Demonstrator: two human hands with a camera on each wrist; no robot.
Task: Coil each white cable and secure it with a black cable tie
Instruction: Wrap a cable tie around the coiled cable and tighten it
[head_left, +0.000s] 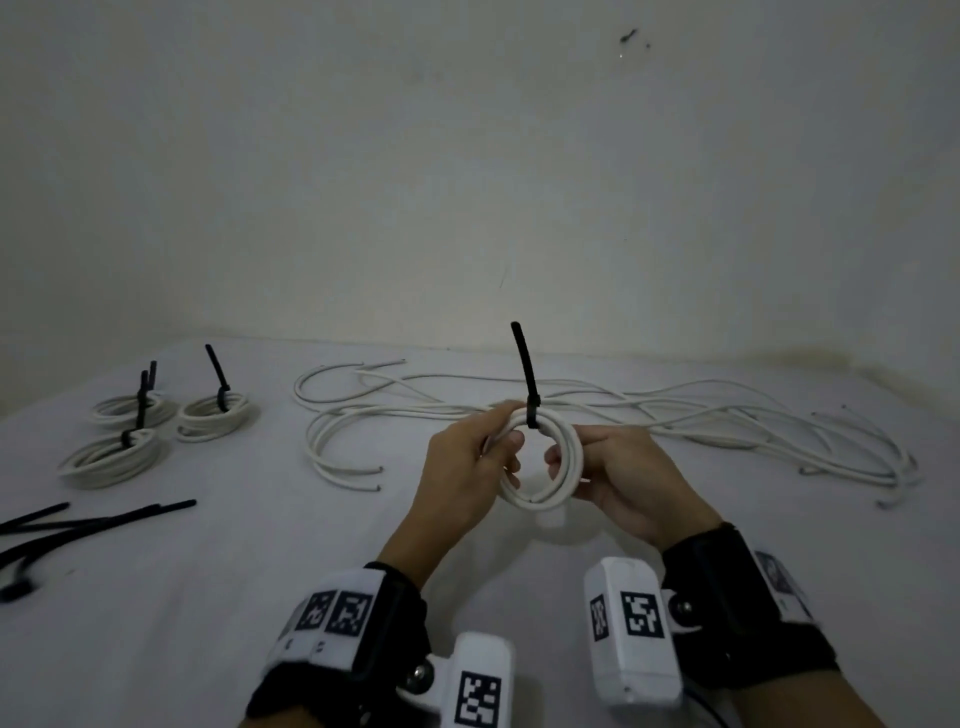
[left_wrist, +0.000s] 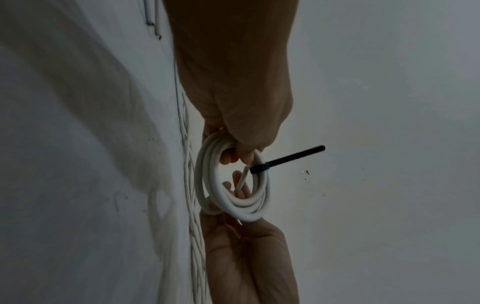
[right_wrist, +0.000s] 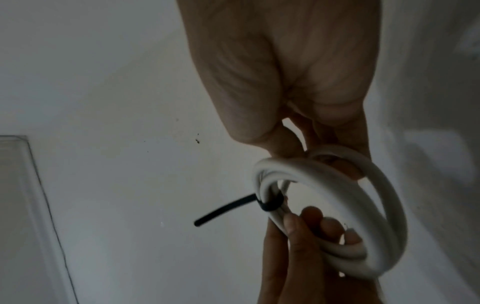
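1. Your left hand grips the left side of the coil, thumb on the outside and fingers curled through the ring.
2. Your right hand holds the coil's right side, its fingertips hooked inside the ring.
3. The coil is raised off the desk, between both hands, in front of you at the centre.
4. A tie is cinched round the top of the coil; its tail sticks up, leaning slightly left.
5. In the left wrist view a short cable end pokes into the ring beside the tie's head.
6. Three tied coils lie on the desk at far left, close together, each with a black tail standing up.
7. Spare ties lie loose at the left edge, nearer you than those coils.
8. Loose cables sprawl across the desk behind your hands, from centre-left to far right, several strands overlapping.
9. A wall rises behind the desk.
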